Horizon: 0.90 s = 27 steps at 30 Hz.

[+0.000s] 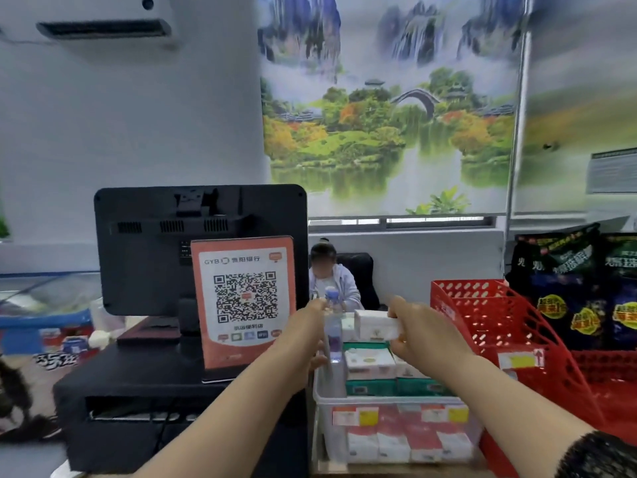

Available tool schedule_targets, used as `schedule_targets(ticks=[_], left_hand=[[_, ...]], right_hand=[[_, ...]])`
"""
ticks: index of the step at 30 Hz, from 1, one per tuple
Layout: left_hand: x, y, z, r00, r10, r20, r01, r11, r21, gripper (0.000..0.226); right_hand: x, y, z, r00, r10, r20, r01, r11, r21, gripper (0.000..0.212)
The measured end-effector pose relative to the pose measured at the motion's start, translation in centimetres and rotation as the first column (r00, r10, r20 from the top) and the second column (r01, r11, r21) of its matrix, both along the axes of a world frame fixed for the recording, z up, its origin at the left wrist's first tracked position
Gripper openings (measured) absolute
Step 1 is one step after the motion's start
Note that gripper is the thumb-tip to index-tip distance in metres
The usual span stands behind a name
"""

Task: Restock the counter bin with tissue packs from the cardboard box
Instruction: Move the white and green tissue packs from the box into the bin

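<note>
— What fills most of the view?
— A landscape blind (389,108) from 12 to 2 o'clock. At 9 o'clock is the back of a black monitor (144,243); its screen faces away.
— And to the right?
— A red basket (499,315) at 4 o'clock, its lower corner cut off by the frame. Behind it, at 3 o'clock, are dark snack bags (565,288), cut off by the right edge, their print too blurred to read.
— Where is the bin?
— The clear bin (322,408) sits at 5 o'clock, just beside the basket. Stacked packs (368,363) lie inside, with red and white ones showing hazily through the front wall.
— Anything in front of the monitor?
— An orange QR sign (244,298) at 7 o'clock, hiding the monitor's lower right corner.
— The hands?
— The left hand (303,339) is against a bottle (333,332) standing at the bin's left end. Its fingertips are smeared, so I cannot tell whether it grips. The right hand (424,336) pinches a white tissue pack (377,326) by its end, level, over the far side of the bin.
— Behind them?
— A seated person (331,281), half hidden by the bottle and hands.
</note>
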<state>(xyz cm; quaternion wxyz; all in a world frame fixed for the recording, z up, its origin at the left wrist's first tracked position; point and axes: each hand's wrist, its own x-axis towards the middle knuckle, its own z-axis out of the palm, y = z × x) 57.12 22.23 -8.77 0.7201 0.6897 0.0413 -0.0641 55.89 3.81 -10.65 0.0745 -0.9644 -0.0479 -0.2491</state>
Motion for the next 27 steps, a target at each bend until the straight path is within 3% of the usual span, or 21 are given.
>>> schedule_targets(ticks=[4, 18, 27], left_hand=[[1.6, 0.3, 0.0, 1.000, 0.001, 0.019, 0.000, 0.999, -0.039, 0.029], [4.7, -2.7, -0.9, 0.997, 0.064, 0.040, -0.063, 0.997, -0.041, 0.029], [5.5, -3.3, -1.9, 0.998, 0.052, -0.030, -0.053, 0.997, -0.054, 0.023]], right_hand=[[3.7, -0.6, -2.1, 1.000, -0.030, 0.002, 0.030, 0.999, 0.030, 0.025], [13.0, -1.5, -8.5, 0.994, 0.098, -0.051, -0.107, 0.969, -0.223, 0.023], [14.7, -2.1, -10.7, 0.993, 0.061, -0.098, -0.079, 0.978, -0.195, 0.028]])
